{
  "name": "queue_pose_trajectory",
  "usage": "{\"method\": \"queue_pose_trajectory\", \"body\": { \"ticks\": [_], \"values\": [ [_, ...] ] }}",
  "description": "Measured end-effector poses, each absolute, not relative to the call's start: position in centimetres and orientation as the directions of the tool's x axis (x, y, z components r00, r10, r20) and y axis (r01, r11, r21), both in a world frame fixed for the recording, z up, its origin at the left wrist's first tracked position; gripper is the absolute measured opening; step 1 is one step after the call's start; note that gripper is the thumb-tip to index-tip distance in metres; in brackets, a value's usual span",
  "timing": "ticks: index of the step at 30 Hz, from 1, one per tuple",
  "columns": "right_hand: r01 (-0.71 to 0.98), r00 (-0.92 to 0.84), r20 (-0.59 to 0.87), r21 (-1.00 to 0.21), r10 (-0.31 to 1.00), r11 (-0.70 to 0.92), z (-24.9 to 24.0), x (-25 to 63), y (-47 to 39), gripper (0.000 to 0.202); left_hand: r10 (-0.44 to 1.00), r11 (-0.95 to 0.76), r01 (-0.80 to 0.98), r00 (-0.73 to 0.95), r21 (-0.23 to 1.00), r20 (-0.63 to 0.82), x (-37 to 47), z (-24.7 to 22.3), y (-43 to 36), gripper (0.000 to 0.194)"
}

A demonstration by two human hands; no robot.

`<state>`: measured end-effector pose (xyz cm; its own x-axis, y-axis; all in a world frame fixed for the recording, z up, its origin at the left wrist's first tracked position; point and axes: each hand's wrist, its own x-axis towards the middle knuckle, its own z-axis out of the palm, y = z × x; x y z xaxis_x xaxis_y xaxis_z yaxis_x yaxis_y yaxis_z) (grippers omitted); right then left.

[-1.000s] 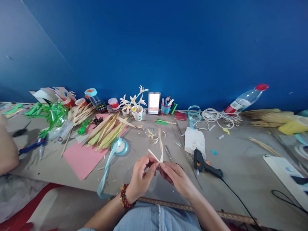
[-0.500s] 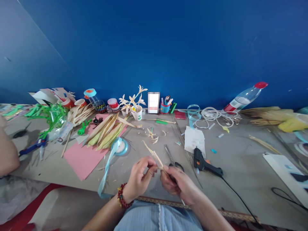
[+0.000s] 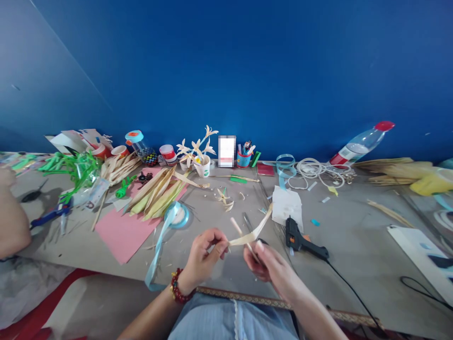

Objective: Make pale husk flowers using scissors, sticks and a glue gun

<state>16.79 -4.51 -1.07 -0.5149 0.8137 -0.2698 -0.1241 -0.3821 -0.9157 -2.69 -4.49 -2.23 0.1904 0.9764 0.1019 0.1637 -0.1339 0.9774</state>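
Observation:
A curved strip of dried corn husk (image 3: 255, 234) spans the space between my hands. My left hand (image 3: 207, 259) pinches its narrow left end between thumb and fingertips. My right hand (image 3: 272, 268) is closed round a thin pale stick (image 3: 236, 226), whose upper end pokes out beyond the fingers. The husk crosses this stick and its free end points up to the right. Behind the right hand lie scissors (image 3: 247, 221), their handles mostly hidden. A black hot glue gun (image 3: 305, 243) rests to the right of that hand.
Blue ribbon (image 3: 180, 216) and corn husks (image 3: 155, 192) on pink paper (image 3: 122, 236) lie left. Husk flowers stand in a white cup (image 3: 202, 167) at the back. A power strip (image 3: 421, 259) is at right. Another person's arm (image 3: 14, 212) reaches in from the left.
The husk strip has swung from pointing up-left to stretching out rightward across the stick. My hands have drawn slightly apart, with the left still pinching one end.

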Motion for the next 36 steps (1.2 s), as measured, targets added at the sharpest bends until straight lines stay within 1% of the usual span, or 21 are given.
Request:
{"method": "queue_pose_trajectory", "body": {
  "ticks": [2, 4, 6, 9, 12, 14, 15, 17, 20, 21, 23, 25, 31, 33, 36],
  "values": [
    [0.042, -0.479, -0.169, -0.985, 0.861, -0.170, -1.0, 16.1, -4.6, 0.056, 0.975, -0.171, 0.192, 0.177, 0.966, 0.138, -2.3, -2.0, -4.6, 0.019],
    [0.151, -0.461, -0.098, -0.988, 0.882, -0.030, -1.2, 15.5, -4.7, 0.055, 0.964, -0.241, 0.253, 0.171, 0.937, 0.202, -1.9, -1.7, -4.7, 0.015],
    [0.235, -0.405, -0.080, -0.972, 0.911, 0.019, -1.4, 15.2, -4.7, 0.055, 0.952, -0.293, 0.296, 0.175, 0.909, 0.249, -1.8, -1.5, -4.9, 0.013],
    [0.326, -0.358, -0.093, -0.945, 0.929, 0.031, -1.6, 15.1, -4.7, 0.055, 0.941, -0.330, 0.326, 0.182, 0.886, 0.284, -1.8, -1.3, -5.1, 0.011],
    [0.273, -0.406, -0.076, -0.961, 0.911, 0.041, -1.3, 15.1, -4.6, 0.052, 0.935, -0.352, 0.337, 0.177, 0.873, 0.308, -1.9, -1.3, -5.2, 0.011],
    [0.196, -0.416, -0.084, -0.981, 0.906, 0.000, -1.0, 15.0, -4.7, 0.053, 0.933, -0.357, 0.345, 0.185, 0.868, 0.310, -2.0, -1.2, -5.2, 0.012],
    [0.152, -0.421, -0.112, -0.987, 0.900, -0.052, -1.0, 15.0, -4.7, 0.055, 0.930, -0.361, 0.347, 0.194, 0.866, 0.311, -2.1, -1.2, -5.2, 0.012],
    [0.046, -0.470, -0.209, -0.976, 0.857, -0.213, -0.9, 14.9, -4.8, 0.057, 0.922, -0.378, 0.345, 0.219, 0.859, 0.318, -2.2, -1.2, -5.2, 0.011],
    [-0.121, -0.609, -0.326, -0.863, 0.723, -0.491, -1.1, 15.1, -5.0, 0.058, 0.898, -0.424, 0.319, 0.271, 0.848, 0.347, -2.4, -1.1, -5.2, 0.012],
    [-0.160, -0.645, -0.343, -0.814, 0.683, -0.559, -1.1, 15.2, -5.0, 0.058, 0.891, -0.434, 0.307, 0.286, 0.847, 0.352, -2.4, -1.1, -5.2, 0.012],
    [-0.210, -0.679, -0.366, -0.734, 0.636, -0.646, -1.0, 15.5, -5.0, 0.057, 0.886, -0.436, 0.285, 0.305, 0.854, 0.350, -2.5, -1.2, -5.1, 0.013],
    [-0.229, -0.690, -0.387, -0.685, 0.612, -0.691, -0.8, 15.9, -4.9, 0.057, 0.889, -0.425, 0.281, 0.308, 0.861, 0.338, -2.7, -1.3, -5.1, 0.013],
    [-0.267, -0.727, -0.377, -0.615, 0.574, -0.742, -0.4, 16.6, -4.6, 0.059, 0.903, -0.373, 0.277, 0.329, 0.886, 0.277, -3.0, -1.4, -4.8, 0.017],
    [-0.264, -0.708, -0.382, -0.637, 0.594, -0.724, -0.4, 16.6, -4.6, 0.059, 0.915, -0.316, 0.241, 0.335, 0.918, 0.227, -2.9, -1.4, -4.6, 0.017],
    [-0.267, -0.642, -0.387, -0.696, 0.662, -0.666, -0.2, 16.7, -4.5, 0.059, 0.935, -0.191, 0.144, 0.329, 0.971, 0.135, -2.6, -1.4, -4.4, 0.016]
  ]
}}
